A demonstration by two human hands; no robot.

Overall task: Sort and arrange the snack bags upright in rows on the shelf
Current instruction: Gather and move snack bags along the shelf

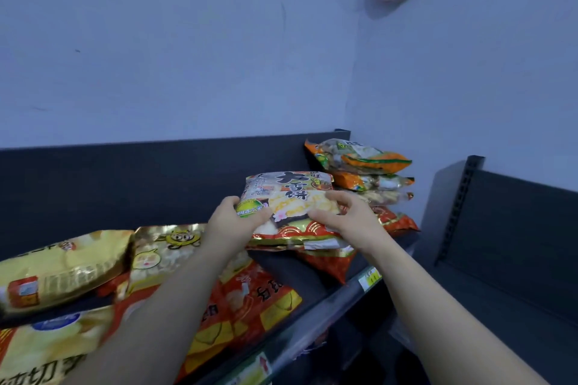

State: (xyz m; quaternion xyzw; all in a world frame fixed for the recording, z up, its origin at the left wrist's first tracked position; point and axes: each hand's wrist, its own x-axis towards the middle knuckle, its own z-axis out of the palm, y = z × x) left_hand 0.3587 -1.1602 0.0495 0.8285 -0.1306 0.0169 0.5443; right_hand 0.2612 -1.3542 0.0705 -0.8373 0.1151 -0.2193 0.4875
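Fingers of the left hand (233,219) grip the near left corner of the white rice-cracker bag (289,195); fingers of the right hand (341,216) pinch its near right edge. The bag tilts, resting on a red-and-gold bag (300,236) toward the right end of the shelf (316,287). Behind it, against the shelf's back right corner, lies a stack of orange bags (362,156). The left forearm hides part of a red bag (259,294) at the front edge. Yellow bags (62,266) at the left end are cut off by the frame.
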